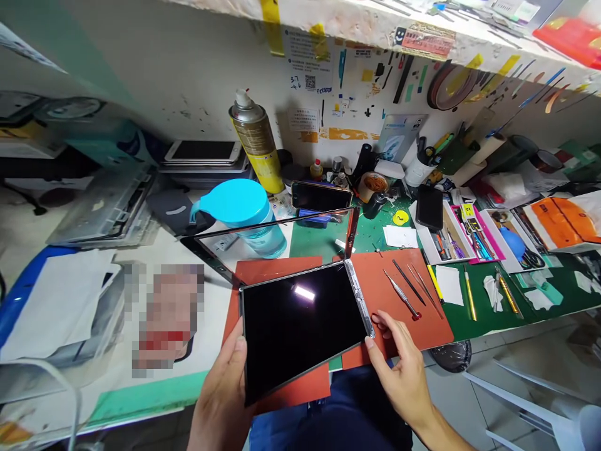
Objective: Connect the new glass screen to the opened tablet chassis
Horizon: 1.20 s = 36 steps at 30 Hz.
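Observation:
An opened tablet [300, 351] with a black display is tilted over the reddish-orange mat. Its clear front glass with a dark frame [351, 233] stands raised along the far edge. My left hand [225, 382] grips the tablet's left edge, the thumb on the side and the other fingers hidden beneath. At the near right corner my right hand [399, 363] has its thumb against the edge and its bent index finger beside the bare metal strip. A screwdriver [401, 294] and tweezers [425, 289] lie on the mat to the right.
Behind the glass stands a jug with a blue lid [235, 200], beside a yellow spray can [258, 144]. A phone [322, 195] leans at the back. Tool trays [444, 241] line the right. Papers [56, 300] lie left; a shelf edge [328, 25] overhangs the bench.

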Each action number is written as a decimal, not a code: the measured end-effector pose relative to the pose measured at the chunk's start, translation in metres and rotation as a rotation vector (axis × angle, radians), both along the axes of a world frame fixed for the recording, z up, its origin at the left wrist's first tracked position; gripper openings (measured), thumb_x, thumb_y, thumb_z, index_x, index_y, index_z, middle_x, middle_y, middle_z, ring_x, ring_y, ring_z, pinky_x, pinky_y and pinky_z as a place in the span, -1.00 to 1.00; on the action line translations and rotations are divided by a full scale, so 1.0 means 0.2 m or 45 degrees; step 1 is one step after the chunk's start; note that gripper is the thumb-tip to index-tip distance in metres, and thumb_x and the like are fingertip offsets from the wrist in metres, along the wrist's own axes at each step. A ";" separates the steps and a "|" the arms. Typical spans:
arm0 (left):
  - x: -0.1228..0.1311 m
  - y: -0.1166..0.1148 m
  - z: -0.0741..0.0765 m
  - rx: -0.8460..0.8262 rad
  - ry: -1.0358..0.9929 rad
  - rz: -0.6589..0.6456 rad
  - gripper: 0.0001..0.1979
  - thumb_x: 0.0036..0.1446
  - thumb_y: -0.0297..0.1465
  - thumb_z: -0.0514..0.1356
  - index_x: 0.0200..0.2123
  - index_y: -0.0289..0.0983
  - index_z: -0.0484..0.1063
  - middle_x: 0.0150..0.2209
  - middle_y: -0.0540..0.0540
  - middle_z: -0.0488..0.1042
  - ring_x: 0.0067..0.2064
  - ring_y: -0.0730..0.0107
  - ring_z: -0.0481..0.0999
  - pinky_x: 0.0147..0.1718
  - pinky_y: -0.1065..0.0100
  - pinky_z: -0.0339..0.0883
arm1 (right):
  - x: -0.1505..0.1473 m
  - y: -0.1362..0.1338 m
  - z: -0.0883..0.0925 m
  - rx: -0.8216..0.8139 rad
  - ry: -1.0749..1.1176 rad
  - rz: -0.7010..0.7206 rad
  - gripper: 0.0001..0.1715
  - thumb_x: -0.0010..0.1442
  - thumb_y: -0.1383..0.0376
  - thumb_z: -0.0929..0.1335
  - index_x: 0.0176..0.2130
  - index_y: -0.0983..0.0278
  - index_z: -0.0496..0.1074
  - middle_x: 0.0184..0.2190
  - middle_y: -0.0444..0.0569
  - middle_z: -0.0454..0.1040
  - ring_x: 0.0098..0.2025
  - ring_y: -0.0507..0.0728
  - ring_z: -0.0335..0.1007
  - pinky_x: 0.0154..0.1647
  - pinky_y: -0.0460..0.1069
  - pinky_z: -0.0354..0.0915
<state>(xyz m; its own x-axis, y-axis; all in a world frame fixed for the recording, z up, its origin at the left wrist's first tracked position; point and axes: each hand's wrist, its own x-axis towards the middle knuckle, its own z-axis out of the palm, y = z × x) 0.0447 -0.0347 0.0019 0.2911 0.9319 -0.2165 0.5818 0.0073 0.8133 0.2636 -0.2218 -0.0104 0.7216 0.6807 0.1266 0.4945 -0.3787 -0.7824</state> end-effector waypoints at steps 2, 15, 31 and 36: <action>0.01 0.01 0.01 -0.091 0.013 0.055 -0.53 0.42 -0.12 0.04 0.27 -0.05 0.49 0.18 -0.03 0.61 0.33 0.05 0.49 0.38 0.05 0.31 | 0.00 0.00 0.00 -0.002 0.006 0.003 -0.54 0.44 0.19 0.40 0.27 0.15 0.44 0.02 0.06 0.62 0.04 0.26 0.60 0.02 0.16 0.58; -0.04 -0.03 0.03 0.139 0.367 -0.012 -0.49 0.41 -0.04 0.05 0.28 -0.06 0.48 0.26 -0.05 0.55 0.30 0.01 0.50 0.22 0.11 0.42 | -0.01 0.00 -0.01 0.004 -0.010 -0.009 -0.57 0.43 0.21 0.41 0.24 0.18 0.45 -0.01 0.08 0.62 0.04 0.26 0.60 -0.13 0.09 0.63; 0.03 -0.16 0.08 0.229 0.432 0.015 -0.47 0.42 -0.04 0.03 0.32 -0.09 0.42 0.19 -0.21 0.57 0.21 -0.09 0.55 0.13 0.00 0.44 | -0.03 -0.02 0.00 0.013 0.123 -0.181 -0.65 0.50 0.21 0.31 0.17 0.24 0.51 -0.12 0.06 0.66 -0.16 0.19 0.64 -0.11 0.11 0.61; 0.04 -0.19 0.11 0.160 0.447 0.043 -0.45 0.41 -0.01 0.06 0.35 -0.04 0.39 0.22 -0.19 0.53 0.21 -0.08 0.54 0.12 0.01 0.45 | -0.03 -0.01 -0.01 -0.005 0.140 -0.214 -0.66 0.47 0.19 0.33 0.15 0.23 0.52 -0.15 0.03 0.67 -0.19 0.16 0.61 -0.16 0.06 0.58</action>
